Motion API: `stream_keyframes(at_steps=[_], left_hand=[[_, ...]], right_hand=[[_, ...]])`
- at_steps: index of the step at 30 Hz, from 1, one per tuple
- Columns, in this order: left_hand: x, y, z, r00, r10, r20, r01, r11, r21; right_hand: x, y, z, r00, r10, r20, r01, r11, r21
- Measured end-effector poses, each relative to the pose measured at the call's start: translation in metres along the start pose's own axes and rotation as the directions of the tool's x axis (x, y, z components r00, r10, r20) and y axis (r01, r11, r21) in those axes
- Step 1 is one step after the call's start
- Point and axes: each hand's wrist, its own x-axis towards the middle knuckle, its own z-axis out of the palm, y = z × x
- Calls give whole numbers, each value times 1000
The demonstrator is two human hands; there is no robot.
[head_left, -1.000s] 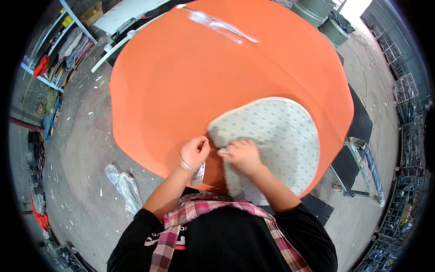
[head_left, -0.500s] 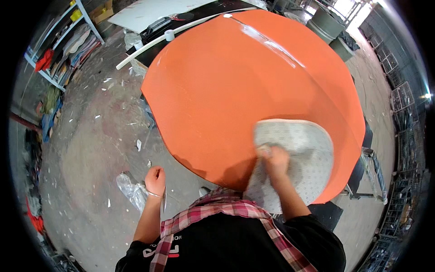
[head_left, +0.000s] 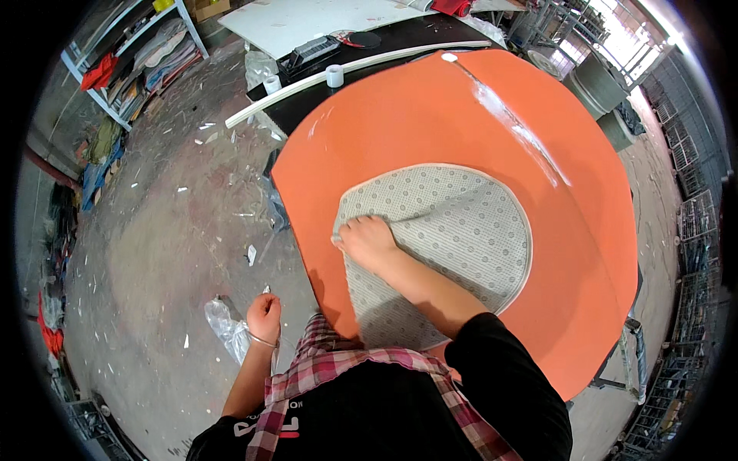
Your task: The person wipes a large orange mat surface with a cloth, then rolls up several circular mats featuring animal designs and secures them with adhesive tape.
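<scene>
My right hand [head_left: 367, 241] is closed on the left edge of a grey round-edged mat [head_left: 473, 238] with a dotted, ribbed face and pale bound rim. The mat lies buckled, with a fold running from my hand, over a large orange rounded panel [head_left: 415, 115]. Off the panel's near left side, over the floor, my left hand [head_left: 264, 316] has its fingers curled together; whatever they may hold is hidden. Beside it shows a crumpled clear plastic bag [head_left: 228, 329]; I cannot tell whether the hand touches it. A white smear [head_left: 523, 134] streaks the panel's far right part.
Behind the panel, a black tabletop [head_left: 384, 38] carries white rolls [head_left: 334, 75] and a long pale strip [head_left: 254, 111]. A white board [head_left: 300, 23] is farther back. Shelves with folded fabrics [head_left: 157, 54] stand far left, grey drums [head_left: 596, 84] far right. Wire racks [head_left: 696, 223] line the right.
My right hand has swept left and away from me, drawing the mat across the orange panel and spreading it wider. My left hand stays curled at nearly the same place. The view has shifted slightly.
</scene>
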Motion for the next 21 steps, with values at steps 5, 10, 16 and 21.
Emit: stream_keyframes(at_steps=[5, 10, 16, 21], left_hand=[[71, -60, 3, 973, 225, 47, -230, 962, 146], [182, -87, -12, 924, 279, 263, -308, 948, 75], [281, -76, -54, 886, 242, 396, -310, 943, 117], [351, -99, -55, 845, 329, 423, -334, 940, -64]], right_hand=[[110, 34, 18, 977, 213, 20, -212, 976, -48], [204, 81, 38, 909, 416, -9, -416, 907, -65], [257, 118, 71, 810, 585, 38, -568, 799, -197], [223, 71, 48, 846, 467, 257, -433, 883, -178]])
